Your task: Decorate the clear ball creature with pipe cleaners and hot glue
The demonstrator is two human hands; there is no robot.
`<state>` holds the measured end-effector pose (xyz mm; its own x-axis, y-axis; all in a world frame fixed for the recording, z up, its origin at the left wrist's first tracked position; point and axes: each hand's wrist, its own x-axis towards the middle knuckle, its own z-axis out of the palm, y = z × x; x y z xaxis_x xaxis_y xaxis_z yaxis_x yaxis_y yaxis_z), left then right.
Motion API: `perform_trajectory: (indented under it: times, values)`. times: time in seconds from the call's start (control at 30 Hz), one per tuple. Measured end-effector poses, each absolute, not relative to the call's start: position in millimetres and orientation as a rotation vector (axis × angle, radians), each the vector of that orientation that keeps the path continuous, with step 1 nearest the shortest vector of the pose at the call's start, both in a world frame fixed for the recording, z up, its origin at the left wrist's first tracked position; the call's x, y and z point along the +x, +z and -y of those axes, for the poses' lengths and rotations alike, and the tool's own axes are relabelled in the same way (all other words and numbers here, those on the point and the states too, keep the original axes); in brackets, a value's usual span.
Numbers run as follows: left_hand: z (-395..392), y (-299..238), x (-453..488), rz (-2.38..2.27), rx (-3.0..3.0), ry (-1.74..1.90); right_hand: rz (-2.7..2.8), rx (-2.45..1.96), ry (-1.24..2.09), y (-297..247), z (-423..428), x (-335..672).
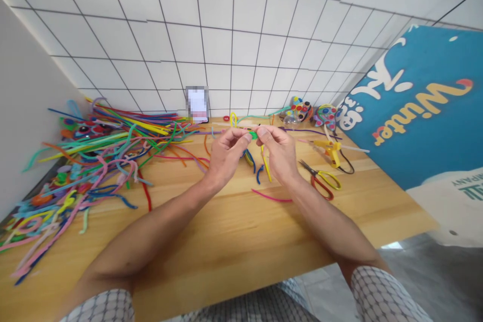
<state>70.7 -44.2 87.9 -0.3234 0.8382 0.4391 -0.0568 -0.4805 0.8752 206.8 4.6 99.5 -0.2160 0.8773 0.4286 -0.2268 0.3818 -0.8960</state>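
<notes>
My left hand (227,155) and my right hand (279,152) meet above the middle of the table, fingertips pinched together. Between them shows a small green piece of pipe cleaner (254,136), mostly covered by the thumbs and fingers. Beneath and between the hands lie a yellow pipe cleaner (266,165) and a short curled blue piece (259,175). A dark pink pipe cleaner (271,197) rests nearer to me, partly behind my right forearm. Scissors (323,180) with yellow and red handles lie to the right of my right hand.
A tangled heap of coloured pipe cleaners (113,141) covers the table's left side. A phone (197,104) leans against the tiled wall. At the right are a yellow hot glue gun (332,152) and two colourful dotted crafts (299,109). A blue printed panel (426,105) borders the table.
</notes>
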Motion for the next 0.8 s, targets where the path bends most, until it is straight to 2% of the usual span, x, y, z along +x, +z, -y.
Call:
perform_trajectory:
  times: [0.3,0.67,0.8]
  values:
    - [40.0,78.1,70.1,-1.089,1.439,1.912,1.551,-0.645,1.075,100.3,-1.8,208.8]
    - [42.0,71.3,69.8,-1.191,1.567,1.917,1.815,-0.631,0.404,93.9,-3.1,215.4]
    - [40.9,75.4,70.1,-1.146,1.447,1.921,1.809,-0.59,0.436,91.2,-6.5,216.6]
